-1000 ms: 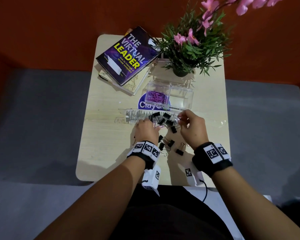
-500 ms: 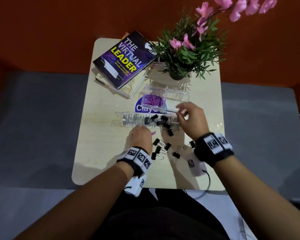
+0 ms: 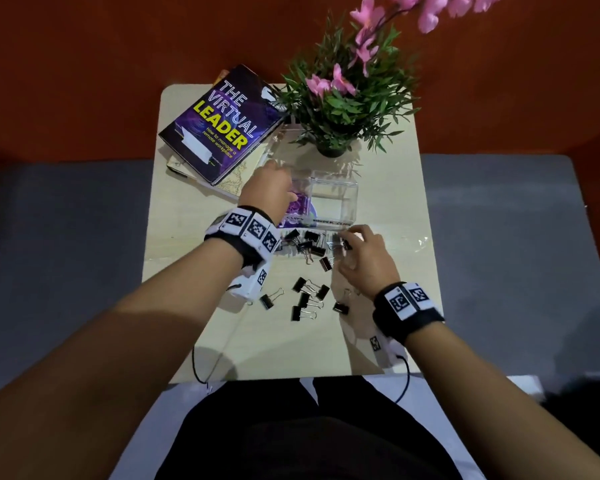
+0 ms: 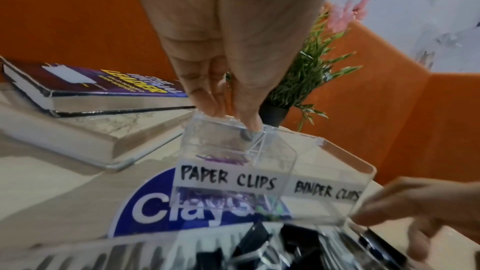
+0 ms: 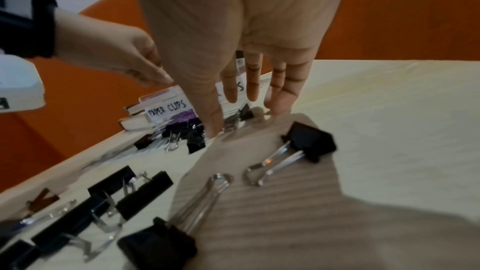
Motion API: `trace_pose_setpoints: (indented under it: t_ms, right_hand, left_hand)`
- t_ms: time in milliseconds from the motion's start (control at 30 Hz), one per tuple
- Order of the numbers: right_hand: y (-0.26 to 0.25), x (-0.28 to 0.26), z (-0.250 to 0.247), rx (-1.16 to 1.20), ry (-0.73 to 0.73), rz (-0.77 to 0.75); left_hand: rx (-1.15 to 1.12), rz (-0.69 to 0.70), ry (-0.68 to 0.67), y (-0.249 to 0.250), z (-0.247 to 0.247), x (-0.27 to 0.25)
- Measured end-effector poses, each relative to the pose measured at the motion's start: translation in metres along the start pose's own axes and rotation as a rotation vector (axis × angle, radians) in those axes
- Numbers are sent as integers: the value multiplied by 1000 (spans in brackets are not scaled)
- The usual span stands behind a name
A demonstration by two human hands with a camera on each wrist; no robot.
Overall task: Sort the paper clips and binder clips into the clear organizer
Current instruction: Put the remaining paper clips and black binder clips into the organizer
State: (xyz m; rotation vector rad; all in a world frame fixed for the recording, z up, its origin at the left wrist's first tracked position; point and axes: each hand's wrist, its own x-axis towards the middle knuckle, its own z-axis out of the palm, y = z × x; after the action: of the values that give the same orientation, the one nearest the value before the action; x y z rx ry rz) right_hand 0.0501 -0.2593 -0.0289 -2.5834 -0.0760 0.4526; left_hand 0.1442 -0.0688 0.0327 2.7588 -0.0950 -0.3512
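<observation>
Head view: the left hand [image 3: 269, 188] reaches over the clear organizer [image 3: 333, 202], fingers [image 4: 215, 98] straight and together, tips at the far rim of the compartment labelled PAPER CLIPS, where purple paper clips [image 4: 223, 160] lie. The compartment labelled BINDER CLIPS looks bare. Just in front of the organizer, the right hand [image 3: 364, 258] hovers over a heap of black binder clips [image 3: 309, 242], fingers [image 5: 253, 81] straight and slightly apart, holding nothing. More binder clips lie scattered on the surface [image 3: 187, 244], nearer the person than the organizer.
</observation>
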Motion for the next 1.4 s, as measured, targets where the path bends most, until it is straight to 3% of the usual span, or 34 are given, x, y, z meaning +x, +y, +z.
trace_pose_setpoints:
  t_ms: [67,200,433,800,1100,1267,1400]
  right_hand:
    - [-5,3,1,-24,-69,5]
    - [-12,-2,12,-82,-99,7]
    - [-27,-4,30,-26,14,92]
    - [-22,-6,29,117,44,89]
    - [-23,-6,10,236,64,95]
    - [-32,-2,-26,401,228,99]
    - [-50,26,-61,425,383,37]
  left_hand:
    - [-18,118,58,1,6,-18]
    - [173,382,-162,-9,33,-56]
    - [228,140,-215,-22,70,-61]
    - [-194,-36,-136,-30,83,-69]
    - [-186,39,-219,-24,66,-63]
    - [-95,96,-314,-23,59,-58]
    - [-202,113,-274,-5,29,-53]
